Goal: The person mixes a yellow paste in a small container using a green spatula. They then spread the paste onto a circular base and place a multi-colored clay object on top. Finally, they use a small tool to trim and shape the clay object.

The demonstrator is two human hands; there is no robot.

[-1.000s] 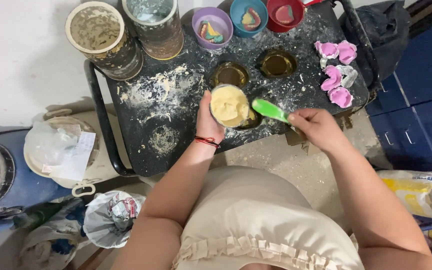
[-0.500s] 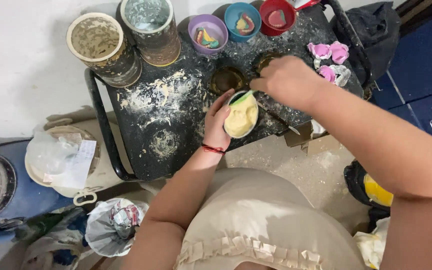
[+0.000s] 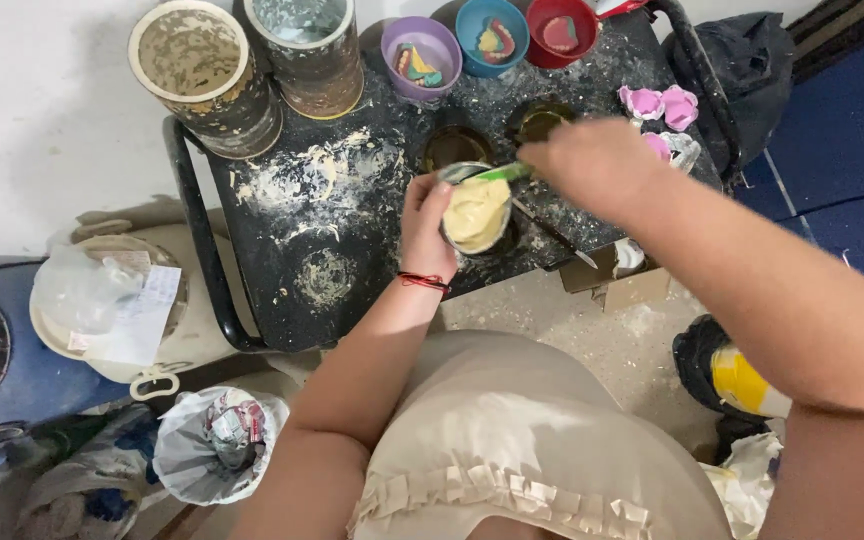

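My left hand (image 3: 426, 228) grips a small flexible bowl (image 3: 476, 212) filled with pale yellow paste, tilted over the black splattered table (image 3: 292, 240). A red band circles that wrist. My right hand (image 3: 592, 165), blurred, holds a green spatula (image 3: 500, 173) whose blade rests at the bowl's upper rim. Both hands meet just below two round dark moulds (image 3: 454, 146) set in the tabletop.
Two tall dirty cans (image 3: 204, 75) stand at the table's far left. Purple, blue and red bowls (image 3: 492, 35) with dental casts line the back edge. Pink casts (image 3: 657, 103) lie at the right. A white bucket (image 3: 112, 310) and a bin bag (image 3: 214, 440) sit on the floor at left.
My right hand swung from the bowl's right side up over it, bringing the green spatula to the bowl's top rim. The left hand tilted the bowl and shifted slightly right.
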